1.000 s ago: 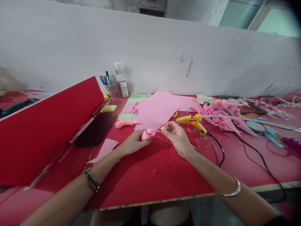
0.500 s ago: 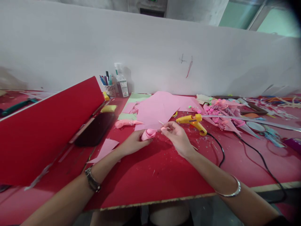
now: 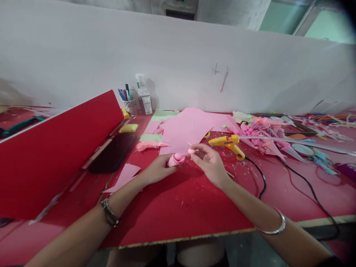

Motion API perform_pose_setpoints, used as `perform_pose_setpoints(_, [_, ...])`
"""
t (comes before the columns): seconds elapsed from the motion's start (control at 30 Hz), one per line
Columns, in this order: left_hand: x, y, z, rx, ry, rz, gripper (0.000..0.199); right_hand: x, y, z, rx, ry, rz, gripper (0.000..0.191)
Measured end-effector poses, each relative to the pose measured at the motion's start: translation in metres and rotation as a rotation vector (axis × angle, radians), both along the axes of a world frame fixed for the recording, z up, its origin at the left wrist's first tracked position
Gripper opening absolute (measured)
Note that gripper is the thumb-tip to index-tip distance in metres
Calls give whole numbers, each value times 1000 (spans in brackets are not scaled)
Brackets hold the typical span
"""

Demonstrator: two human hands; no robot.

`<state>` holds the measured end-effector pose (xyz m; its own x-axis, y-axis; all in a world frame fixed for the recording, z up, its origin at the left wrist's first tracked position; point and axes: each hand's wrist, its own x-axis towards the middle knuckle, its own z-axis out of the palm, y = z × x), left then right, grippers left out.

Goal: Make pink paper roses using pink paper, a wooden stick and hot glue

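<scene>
My left hand (image 3: 160, 170) is closed around a rolled pink paper cone (image 3: 177, 159), its open end turned toward the right. Just right of it, my right hand (image 3: 209, 164) pinches a small pink ball (image 3: 191, 151) between thumb and fingertips. A thin pale stick shows by those fingertips; whether it is joined to the ball I cannot tell. The ball and the cone are close, with a small gap between them. Behind both hands lie pink paper sheets (image 3: 180, 131). A yellow hot glue gun (image 3: 226, 142) rests to the right of my right hand.
A red board (image 3: 61, 155) leans at the left, beside a dark phone (image 3: 112, 154). A pen cup (image 3: 130, 106) and a bottle (image 3: 144, 100) stand at the back. Several decorated pink cones (image 3: 261, 135) are piled right; the glue gun's black cord (image 3: 303, 181) crosses the table.
The fingers of my right hand have shifted slightly, and the pink ball now shows more plainly at their tips. My left hand has barely moved, still holding the paper cone.
</scene>
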<state>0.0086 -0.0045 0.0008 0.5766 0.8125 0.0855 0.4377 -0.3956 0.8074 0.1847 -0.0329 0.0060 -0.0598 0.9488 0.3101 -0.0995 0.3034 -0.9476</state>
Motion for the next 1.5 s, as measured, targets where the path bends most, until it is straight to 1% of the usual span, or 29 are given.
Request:
perform_pose_setpoints(0.2, [0, 0, 1, -15, 17, -2, 16, 0, -3, 0, 134, -176, -63, 14])
perform_pose_setpoints(0.33, [0, 0, 1, -8, 0, -24, 16, 0, -3, -1, 189, -214, -66, 12])
perform_pose_setpoints(0.53, [1, -1, 4, 24, -30, -42, 17, -1, -2, -3, 191, -269, -98, 9])
perform_pose_setpoints(0.77, [2, -2, 6, 91, 18, -16, 16, -2, -2, -3, 206, -259, -69, 7])
perform_pose_setpoints(0.97, [0, -4, 6, 142, 107, 3, 16, -3, -3, -3, 196, -269, -49, 5])
perform_pose_setpoints(1.1, [0, -5, 8, 164, 116, 0, 16, -4, -3, -4, 193, -264, -21, 4])
perform_pose_setpoints(1.13, [1, -5, 8, 169, 114, -3, 15, -4, -3, -5, 191, -249, -11, 6])
perform_pose_setpoints(1.23, [2, -5, 8, 166, 102, -11, 15, -3, -3, -4, 163, -171, 21, 26])
perform_pose_setpoints(1.27, [2, -5, 8, 164, 99, -12, 15, -3, -3, -4, 150, -151, 19, 30])
perform_pose_setpoints(1.3, [2, -5, 7, 165, 96, -12, 17, -2, -3, -3, 137, -144, 9, 30])
perform_pose_setpoints(1.37, [2, -4, 6, 190, 93, 1, 17, -1, -2, -2, 115, -168, -32, 21])
perform_pose_setpoints(1.5, [1, -3, 3, 273, 128, 56, 11, 0, 0, -2, 107, -245, -68, 12])
